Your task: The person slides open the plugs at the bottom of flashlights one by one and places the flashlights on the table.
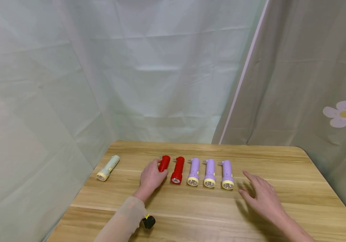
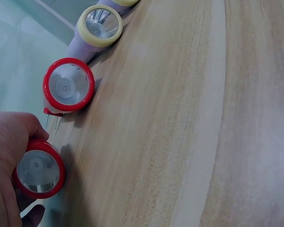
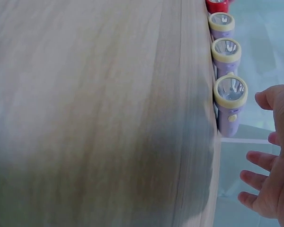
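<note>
My left hand [image 1: 153,175] grips a red flashlight [image 1: 165,162] from its left side. In the left wrist view the thumb and fingers [image 2: 34,215] lie on either side of its red-rimmed lens [image 2: 38,173]. Just to the right, a second red flashlight [image 1: 177,170] lies with its lens toward me. Three purple flashlights with pale yellow rims continue the row: one next to the red [image 1: 194,171], a middle one [image 1: 210,172] and the rightmost [image 1: 227,174]. My right hand [image 1: 263,197] hovers right of that last one, fingers spread and holding nothing.
A pale green flashlight [image 1: 108,168] lies alone near the left edge of the wooden table [image 1: 209,215]. A black strap piece [image 1: 148,222] shows at my left wrist. Light curtains [image 1: 173,74] hang behind and on the left, a grey flowered curtain [image 1: 291,87] on the right.
</note>
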Motion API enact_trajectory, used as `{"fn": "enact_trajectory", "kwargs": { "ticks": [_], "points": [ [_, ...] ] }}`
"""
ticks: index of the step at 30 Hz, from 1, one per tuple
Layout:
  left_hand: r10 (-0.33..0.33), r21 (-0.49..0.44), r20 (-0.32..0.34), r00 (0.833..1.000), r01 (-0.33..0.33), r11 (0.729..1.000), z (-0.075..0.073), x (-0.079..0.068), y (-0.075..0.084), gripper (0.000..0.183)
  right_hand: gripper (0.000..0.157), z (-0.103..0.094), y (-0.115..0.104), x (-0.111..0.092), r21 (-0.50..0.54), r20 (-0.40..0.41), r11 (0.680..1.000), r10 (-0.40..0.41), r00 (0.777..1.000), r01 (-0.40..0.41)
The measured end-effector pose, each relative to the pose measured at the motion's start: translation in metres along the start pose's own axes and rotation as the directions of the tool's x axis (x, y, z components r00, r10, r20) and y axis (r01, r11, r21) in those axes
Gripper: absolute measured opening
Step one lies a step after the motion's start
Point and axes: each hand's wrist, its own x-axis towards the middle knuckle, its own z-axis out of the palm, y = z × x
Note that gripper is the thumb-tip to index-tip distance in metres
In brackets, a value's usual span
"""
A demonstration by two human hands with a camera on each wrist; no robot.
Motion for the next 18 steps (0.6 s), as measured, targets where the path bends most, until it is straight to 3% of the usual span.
{"fn": "enact_trajectory", "kwargs": {
  "ticks": [18],
  "points": [
    [-0.043,-0.016,0.055,0.998,0.044,0.999,0.0006,0.0055,0.0022,0.057,0.070,0.0026,0.0045,-0.0012,-0.053,0.020,0.999,-0.001,1.000,0.002]
  ]
}}
